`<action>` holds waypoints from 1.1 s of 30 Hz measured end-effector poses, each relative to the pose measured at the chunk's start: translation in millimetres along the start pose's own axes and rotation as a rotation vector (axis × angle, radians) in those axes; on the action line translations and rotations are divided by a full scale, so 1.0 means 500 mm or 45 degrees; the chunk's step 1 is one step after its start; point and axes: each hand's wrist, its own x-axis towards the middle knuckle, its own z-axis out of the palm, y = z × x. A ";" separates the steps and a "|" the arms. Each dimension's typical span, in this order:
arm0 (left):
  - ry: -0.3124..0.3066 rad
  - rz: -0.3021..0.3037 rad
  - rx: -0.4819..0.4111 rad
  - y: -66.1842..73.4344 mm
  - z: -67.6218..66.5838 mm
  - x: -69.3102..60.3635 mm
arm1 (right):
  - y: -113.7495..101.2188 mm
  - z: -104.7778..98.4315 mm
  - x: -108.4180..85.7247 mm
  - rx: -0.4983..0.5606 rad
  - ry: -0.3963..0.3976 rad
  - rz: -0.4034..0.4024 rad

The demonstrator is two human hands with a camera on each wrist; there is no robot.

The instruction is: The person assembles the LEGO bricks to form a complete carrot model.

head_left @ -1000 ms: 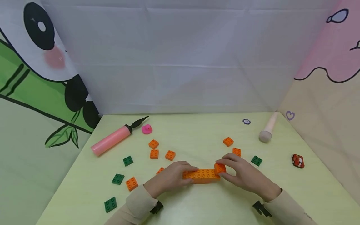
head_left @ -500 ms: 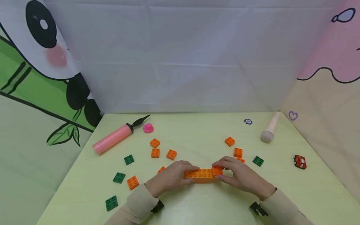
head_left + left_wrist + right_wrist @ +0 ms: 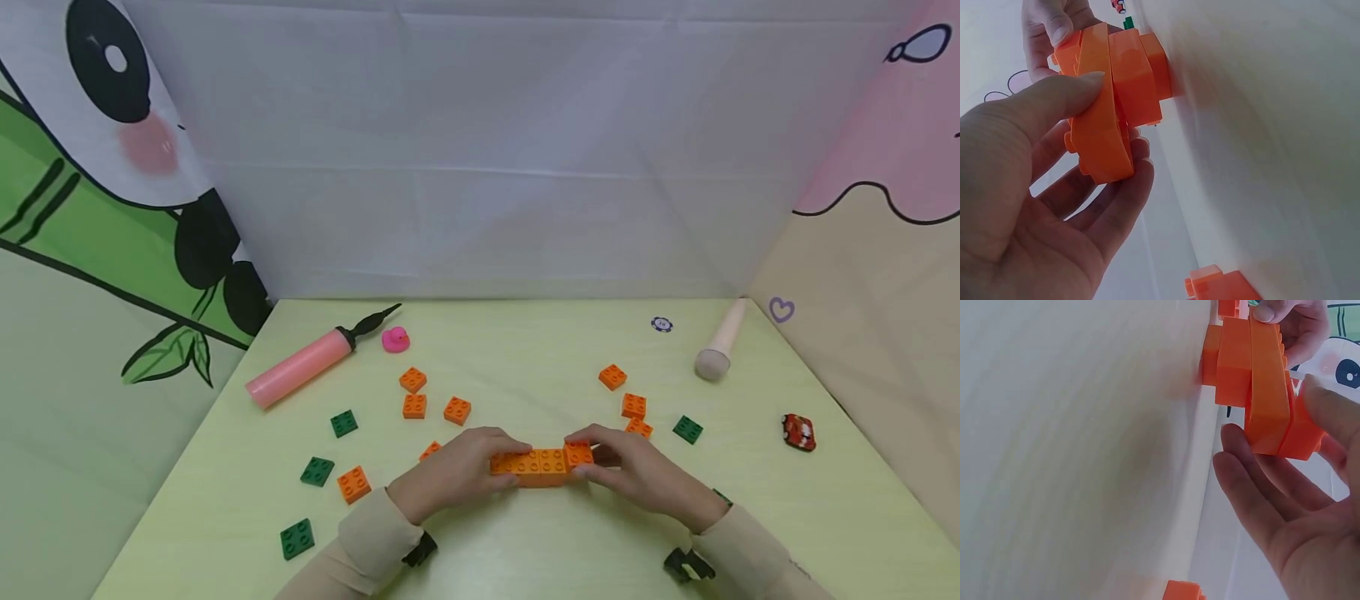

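Note:
An orange brick assembly [image 3: 542, 468] is between both hands, at the front middle of the table. The left hand [image 3: 457, 475] grips its left end, thumb on the near side and fingers behind. In the left wrist view the assembly [image 3: 1100, 131] shows stacked layers, narrower toward the table. The right hand [image 3: 645, 471] pinches a small orange brick [image 3: 578, 454] on top of the right end. Seen from the right wrist, that brick [image 3: 1302, 428] sits against the long layer, with the right thumb on it and fingertips below.
Loose orange bricks [image 3: 457, 410] and green bricks [image 3: 317, 471] lie left; more orange bricks [image 3: 633, 406] and a green one [image 3: 687, 429] lie right. Farther out are a pink pump [image 3: 303, 367], pink duck [image 3: 396, 339], microphone-shaped object [image 3: 720, 343], chip [image 3: 662, 324] and red toy car [image 3: 798, 432].
The right hand has moved slightly left, and its small brick has gone from tilted to level on the assembly's right end. The left hand keeps its grip.

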 end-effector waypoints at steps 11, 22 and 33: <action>0.008 -0.018 -0.013 -0.004 -0.001 -0.005 | -0.005 -0.002 0.003 -0.051 -0.029 -0.001; 0.012 0.044 0.043 0.005 -0.002 0.001 | 0.029 -0.073 -0.036 -0.406 0.264 0.102; -0.012 0.010 0.000 0.002 0.002 -0.002 | 0.060 -0.077 -0.032 -0.684 0.181 0.339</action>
